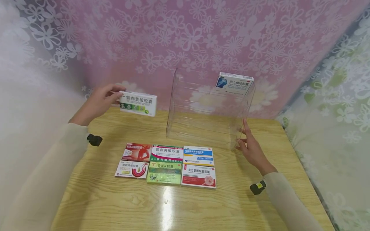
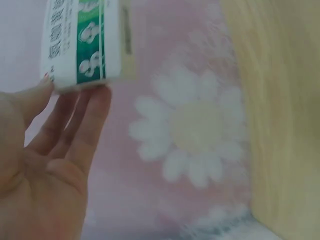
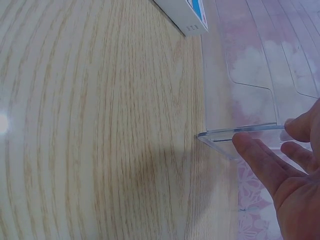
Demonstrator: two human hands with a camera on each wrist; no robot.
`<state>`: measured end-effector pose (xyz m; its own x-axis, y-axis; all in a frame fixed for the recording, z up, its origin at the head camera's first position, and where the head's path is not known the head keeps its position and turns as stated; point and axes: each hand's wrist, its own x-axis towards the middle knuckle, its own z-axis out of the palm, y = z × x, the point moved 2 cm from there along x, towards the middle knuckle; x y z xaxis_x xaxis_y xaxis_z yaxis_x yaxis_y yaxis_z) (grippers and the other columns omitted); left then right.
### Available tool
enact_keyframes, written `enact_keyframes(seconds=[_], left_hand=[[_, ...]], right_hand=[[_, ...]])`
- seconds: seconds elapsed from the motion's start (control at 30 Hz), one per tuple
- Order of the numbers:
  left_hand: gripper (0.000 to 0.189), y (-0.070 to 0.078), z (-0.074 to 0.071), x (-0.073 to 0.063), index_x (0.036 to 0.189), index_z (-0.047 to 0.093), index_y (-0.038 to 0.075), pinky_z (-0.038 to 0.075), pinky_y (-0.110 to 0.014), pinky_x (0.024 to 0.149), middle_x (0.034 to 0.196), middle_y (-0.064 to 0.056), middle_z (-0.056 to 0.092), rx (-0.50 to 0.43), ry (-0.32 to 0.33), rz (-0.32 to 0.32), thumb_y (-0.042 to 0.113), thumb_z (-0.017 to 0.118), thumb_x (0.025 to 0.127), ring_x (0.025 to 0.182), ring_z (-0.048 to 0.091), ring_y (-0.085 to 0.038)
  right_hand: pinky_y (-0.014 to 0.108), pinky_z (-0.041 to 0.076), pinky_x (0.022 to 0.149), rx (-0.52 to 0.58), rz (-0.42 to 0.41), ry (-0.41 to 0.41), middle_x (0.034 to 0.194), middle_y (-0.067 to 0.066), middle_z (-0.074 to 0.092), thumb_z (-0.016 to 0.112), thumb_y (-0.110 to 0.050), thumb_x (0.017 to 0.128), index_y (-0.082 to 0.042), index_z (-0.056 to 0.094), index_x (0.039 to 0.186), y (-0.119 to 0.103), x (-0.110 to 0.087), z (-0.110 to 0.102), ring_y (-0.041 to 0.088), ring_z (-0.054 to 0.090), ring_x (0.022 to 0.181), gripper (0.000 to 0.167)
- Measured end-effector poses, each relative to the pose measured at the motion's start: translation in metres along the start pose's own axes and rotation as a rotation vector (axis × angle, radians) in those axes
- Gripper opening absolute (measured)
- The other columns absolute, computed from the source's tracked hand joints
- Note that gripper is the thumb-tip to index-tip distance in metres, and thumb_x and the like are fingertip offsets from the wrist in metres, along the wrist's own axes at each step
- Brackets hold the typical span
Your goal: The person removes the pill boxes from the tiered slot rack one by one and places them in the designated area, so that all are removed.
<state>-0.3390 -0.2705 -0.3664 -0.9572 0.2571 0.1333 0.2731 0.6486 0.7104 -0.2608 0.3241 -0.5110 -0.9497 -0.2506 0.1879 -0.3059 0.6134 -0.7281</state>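
My left hand pinches the left end of a white medicine box with a green picture strip, held up left of the rack. In the left wrist view the thumb lies on the box's front and the other fingers are behind it. A clear plastic tiered display rack stands at the back of the table. Its right side panel is between the thumb and fingers of my right hand, low near the front corner. Another white medicine box, with a blue head picture, leans in the rack's top tier at the right.
Two rows of medicine boxes lie flat before the rack, including a red box, a light green box and a blue-and-white box. The wooden table meets a pink flowered backdrop behind the rack.
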Motion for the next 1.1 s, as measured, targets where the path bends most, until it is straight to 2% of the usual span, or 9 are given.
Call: enact_keyframes(seconds=[0.07, 0.2, 0.3, 0.47, 0.6, 0.8, 1.1], left_hand=[[0.047, -0.02, 0.0, -0.011, 0.158, 0.054, 0.009, 0.063, -0.041, 0.101, 0.151, -0.022, 0.061, 0.016, -0.062, -0.031, 0.032, 0.049, 0.118, 0.126, 0.069, -0.04], [0.049, -0.063, 0.002, -0.036, 0.159, 0.051, 0.004, 0.063, -0.045, 0.101, 0.149, -0.027, 0.061, 0.05, -0.18, -0.106, 0.032, 0.046, 0.119, 0.128, 0.068, -0.043], [0.049, -0.094, 0.001, -0.053, 0.158, 0.05, -0.002, 0.065, -0.044, 0.097, 0.145, -0.031, 0.062, 0.05, -0.238, -0.146, 0.029, 0.044, 0.12, 0.127, 0.069, -0.045], [0.045, -0.129, -0.003, -0.078, 0.155, 0.05, -0.008, 0.066, -0.043, 0.093, 0.142, -0.035, 0.063, 0.031, -0.313, -0.201, 0.02, 0.044, 0.12, 0.12, 0.072, -0.042], [0.044, -0.146, -0.004, -0.09, 0.153, 0.05, -0.011, 0.066, -0.041, 0.089, 0.143, -0.036, 0.062, 0.024, -0.356, -0.229, 0.017, 0.043, 0.12, 0.118, 0.072, -0.037], [0.044, -0.161, 0.003, -0.1, 0.153, 0.051, -0.012, 0.066, -0.038, 0.086, 0.145, -0.038, 0.06, 0.017, -0.393, -0.249, 0.017, 0.043, 0.12, 0.114, 0.074, -0.03], [0.05, -0.171, 0.016, -0.104, 0.156, 0.047, -0.012, 0.066, -0.036, 0.086, 0.149, -0.039, 0.056, 0.016, -0.378, -0.269, 0.022, 0.045, 0.12, 0.124, 0.07, -0.041]], right_hand=[[0.052, 0.065, 0.088, 0.003, 0.001, -0.001, 0.171, 0.035, 0.029, 0.048, 0.001, 0.115, -0.032, -0.014, 0.175, -0.001, 0.0, 0.0, 0.06, 0.065, 0.124, 0.093], [0.053, 0.065, 0.089, 0.01, 0.005, -0.003, 0.171, 0.035, 0.029, 0.048, -0.001, 0.115, -0.034, -0.015, 0.174, -0.002, 0.0, 0.001, 0.06, 0.064, 0.125, 0.093], [0.052, 0.065, 0.089, 0.012, 0.005, -0.006, 0.171, 0.034, 0.029, 0.047, -0.002, 0.115, -0.037, -0.016, 0.174, -0.002, 0.0, 0.002, 0.059, 0.064, 0.125, 0.092], [0.051, 0.066, 0.088, 0.017, -0.009, -0.003, 0.17, 0.035, 0.029, 0.047, -0.002, 0.115, -0.037, -0.015, 0.174, -0.003, 0.0, 0.001, 0.059, 0.065, 0.123, 0.092], [0.051, 0.065, 0.088, 0.02, -0.015, 0.002, 0.169, 0.037, 0.029, 0.048, 0.0, 0.115, -0.035, -0.014, 0.174, -0.003, 0.0, 0.001, 0.059, 0.065, 0.121, 0.093], [0.052, 0.065, 0.088, 0.007, -0.012, 0.005, 0.168, 0.038, 0.028, 0.049, 0.002, 0.114, -0.03, -0.014, 0.175, -0.003, 0.0, 0.001, 0.059, 0.066, 0.121, 0.093], [0.052, 0.065, 0.088, 0.028, 0.0, -0.001, 0.169, 0.037, 0.027, 0.049, 0.001, 0.114, -0.04, -0.014, 0.173, -0.003, -0.001, 0.001, 0.061, 0.063, 0.125, 0.096]])
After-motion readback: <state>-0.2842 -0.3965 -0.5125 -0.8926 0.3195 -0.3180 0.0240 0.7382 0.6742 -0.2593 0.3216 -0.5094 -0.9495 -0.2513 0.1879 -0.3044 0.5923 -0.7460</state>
